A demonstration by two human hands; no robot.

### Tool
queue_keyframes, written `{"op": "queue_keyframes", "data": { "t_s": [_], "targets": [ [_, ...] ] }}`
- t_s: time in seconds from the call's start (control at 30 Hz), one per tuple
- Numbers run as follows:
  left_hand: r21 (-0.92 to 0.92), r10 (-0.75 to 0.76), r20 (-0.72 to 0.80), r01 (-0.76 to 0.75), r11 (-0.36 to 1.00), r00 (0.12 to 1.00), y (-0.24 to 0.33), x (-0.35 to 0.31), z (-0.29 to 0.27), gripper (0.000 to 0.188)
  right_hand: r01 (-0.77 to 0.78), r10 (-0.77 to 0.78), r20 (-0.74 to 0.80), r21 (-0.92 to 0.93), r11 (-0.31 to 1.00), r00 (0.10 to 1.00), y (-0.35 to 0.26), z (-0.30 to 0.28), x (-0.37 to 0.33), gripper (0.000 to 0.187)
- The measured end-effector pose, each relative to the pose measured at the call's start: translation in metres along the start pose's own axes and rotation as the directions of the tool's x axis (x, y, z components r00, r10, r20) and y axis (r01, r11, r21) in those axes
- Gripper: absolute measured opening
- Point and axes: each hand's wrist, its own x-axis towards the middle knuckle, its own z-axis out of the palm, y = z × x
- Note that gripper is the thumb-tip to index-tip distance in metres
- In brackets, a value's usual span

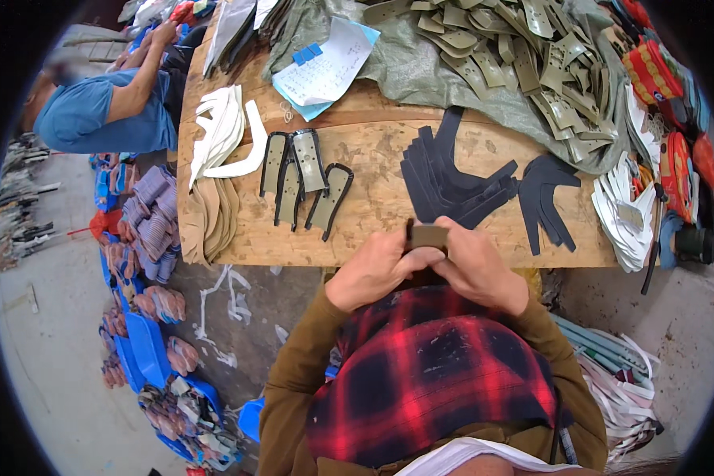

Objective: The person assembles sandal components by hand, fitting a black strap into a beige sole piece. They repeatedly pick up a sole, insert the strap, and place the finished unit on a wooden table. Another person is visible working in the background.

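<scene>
At the near edge of the wooden table (357, 238), my left hand (377, 260) and my right hand (481, 263) are closed on a curved olive plate (429, 236). A dark strip shows at the plate's left end; both thumbs press its near side, and the rest is hidden by my fingers. To the left on the table lie several olive plates edged in black (309, 163), partly overlapping. Beyond my right hand is a fanned stack of black V-shaped sheets (444, 178), with another black stack (543, 194) next to it.
A heap of bare olive plates (523, 55) lies on a green sheet at the back. White cut pieces (226, 131) and tan ones (210, 218) are at the left edge, more white pieces (627, 210) at the right. A person in blue (107, 111) sits beyond striped bundles (155, 202).
</scene>
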Motion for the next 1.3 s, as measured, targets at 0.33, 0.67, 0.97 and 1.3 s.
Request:
{"op": "queue_keyframes", "data": {
  "t_s": [0.33,0.67,0.97,1.3],
  "targets": [
    [0.528,0.755,-0.276,-0.563,0.636,0.595,-0.029,-0.006,0.002,0.031,-0.185,0.373,-0.195,0.611,0.77,0.907,-0.016,-0.007,0.008,0.027],
    [0.482,0.708,-0.349,-0.53,0.697,0.614,-0.031,-0.014,0.014,0.027,-0.257,0.409,-0.067,0.683,0.684,0.91,-0.002,0.008,0.018,0.013],
    [0.557,0.7,-0.302,-0.476,0.681,0.647,-0.052,-0.006,0.018,0.032,-0.255,0.423,-0.28,0.481,0.839,0.862,-0.021,0.031,0.011,0.013],
    [0.615,0.769,-0.313,-0.498,0.611,0.557,-0.053,-0.01,0.021,0.027,-0.262,0.387,-0.078,0.613,0.745,0.919,-0.016,0.019,0.025,0.019]
  ]
}}
